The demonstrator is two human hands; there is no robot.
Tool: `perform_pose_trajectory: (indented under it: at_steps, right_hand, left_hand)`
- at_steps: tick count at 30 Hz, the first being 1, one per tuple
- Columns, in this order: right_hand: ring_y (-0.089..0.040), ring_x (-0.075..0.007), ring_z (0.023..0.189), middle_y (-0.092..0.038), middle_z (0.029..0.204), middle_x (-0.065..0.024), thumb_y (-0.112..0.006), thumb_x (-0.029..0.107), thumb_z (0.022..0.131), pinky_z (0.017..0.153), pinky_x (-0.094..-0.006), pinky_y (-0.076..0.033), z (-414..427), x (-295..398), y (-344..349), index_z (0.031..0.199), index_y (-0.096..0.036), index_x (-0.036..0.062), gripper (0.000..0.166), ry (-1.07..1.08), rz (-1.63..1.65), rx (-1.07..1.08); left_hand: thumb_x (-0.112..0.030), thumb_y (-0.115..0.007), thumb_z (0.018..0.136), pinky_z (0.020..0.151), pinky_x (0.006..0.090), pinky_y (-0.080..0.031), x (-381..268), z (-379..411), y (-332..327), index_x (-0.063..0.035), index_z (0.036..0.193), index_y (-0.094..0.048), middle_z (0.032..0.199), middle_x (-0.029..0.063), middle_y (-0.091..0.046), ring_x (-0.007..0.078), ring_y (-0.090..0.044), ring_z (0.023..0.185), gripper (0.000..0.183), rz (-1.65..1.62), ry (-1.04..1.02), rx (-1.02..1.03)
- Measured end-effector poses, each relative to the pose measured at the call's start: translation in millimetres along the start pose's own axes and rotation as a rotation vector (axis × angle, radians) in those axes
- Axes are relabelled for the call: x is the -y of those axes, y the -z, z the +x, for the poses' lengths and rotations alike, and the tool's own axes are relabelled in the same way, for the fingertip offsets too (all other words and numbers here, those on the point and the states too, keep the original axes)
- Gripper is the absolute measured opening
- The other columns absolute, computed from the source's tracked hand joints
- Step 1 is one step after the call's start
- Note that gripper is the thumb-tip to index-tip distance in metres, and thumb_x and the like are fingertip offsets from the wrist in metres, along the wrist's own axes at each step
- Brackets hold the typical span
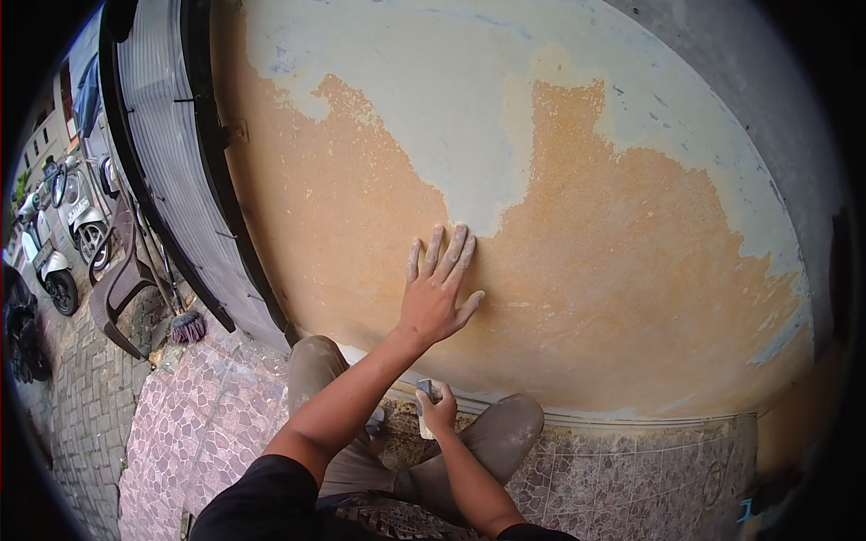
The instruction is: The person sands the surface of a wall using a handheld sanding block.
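My left hand [438,291] lies with its fingers slightly apart on a wall [379,291] of worn orange paint and pale patches, its fingertips at the lower tip of a large pale patch [467,162]. Whitish dust coats those fingers. Lower down, near my knees, my right hand [442,408] grips a small block [424,399], dark grey above and pale below, which may be a sanding block. The block is held away from the painted surface, and the fingers partly hide it.
A corrugated panel in a black frame [203,155] borders the wall on the left. Beyond it are a brown woven chair [122,291], a mop or broom head [187,327] and parked scooters [51,260]. Patterned tiles [203,406] cover the floor beside my bent legs.
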State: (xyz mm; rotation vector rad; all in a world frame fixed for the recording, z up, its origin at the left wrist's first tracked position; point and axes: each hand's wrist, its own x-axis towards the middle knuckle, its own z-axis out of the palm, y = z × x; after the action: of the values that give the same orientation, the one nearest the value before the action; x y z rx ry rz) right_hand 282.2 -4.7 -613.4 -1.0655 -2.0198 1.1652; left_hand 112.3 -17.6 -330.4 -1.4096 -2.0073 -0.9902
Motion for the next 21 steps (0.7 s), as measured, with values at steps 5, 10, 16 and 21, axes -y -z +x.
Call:
perform_pose_trajectory:
  at_steps: [5, 10, 16, 21]
  right_hand:
    - [-0.067, -0.0264, 0.073, -0.069, 0.081, -0.0092, -0.085, 0.031, 0.081, 0.070, -0.0419, -0.052, 2, 8, -1, 0.116, -0.069, 0.0073, 0.045, -0.063, -0.027, 0.058]
    - [-0.066, -0.0199, 0.079, -0.071, 0.092, -0.0069, -0.081, 0.021, 0.086, 0.073, -0.0366, -0.052, 4, 14, 6, 0.112, -0.068, 0.0030, 0.034, -0.035, 0.108, 0.005]
    - [-0.068, -0.0121, 0.084, -0.070, 0.103, -0.0025, -0.075, 0.026, 0.097, 0.072, -0.0300, -0.056, 8, 22, 33, 0.126, -0.062, 0.0073, 0.037, -0.471, 1.029, 0.233]
    - [-0.066, -0.0137, 0.080, -0.067, 0.088, -0.0018, -0.061, 0.035, 0.105, 0.072, -0.0284, -0.056, -11, 36, 41, 0.115, -0.066, 0.0097, 0.028, -0.471, 1.292, 0.591]
  left_hand:
    - [-0.043, -0.070, 0.089, 0.126, 0.0587, -0.012, 4, -13, -2, -0.0120, 0.162, -0.032, 0.170, 0.0102, -0.025, 0.0379, -0.017, 0.158, 0.087, 0.043, -0.030, 0.099]
    - [-0.046, -0.070, 0.091, 0.125, 0.0572, -0.017, 5, -38, -3, -0.0109, 0.162, -0.032, 0.169, 0.0121, -0.030, 0.0393, -0.023, 0.156, 0.088, -0.135, -0.055, 0.230]
    - [-0.050, -0.066, 0.097, 0.124, 0.0427, -0.028, 22, -163, -28, 0.0007, 0.160, -0.030, 0.161, 0.0271, -0.037, 0.0387, -0.035, 0.151, 0.088, -0.766, 0.417, 0.584]
    - [-0.034, -0.056, 0.108, 0.120, 0.0365, -0.032, 23, -227, -34, -0.0004, 0.158, -0.037, 0.154, 0.0171, -0.051, 0.0260, -0.046, 0.143, 0.063, -1.196, 0.747, 0.521]
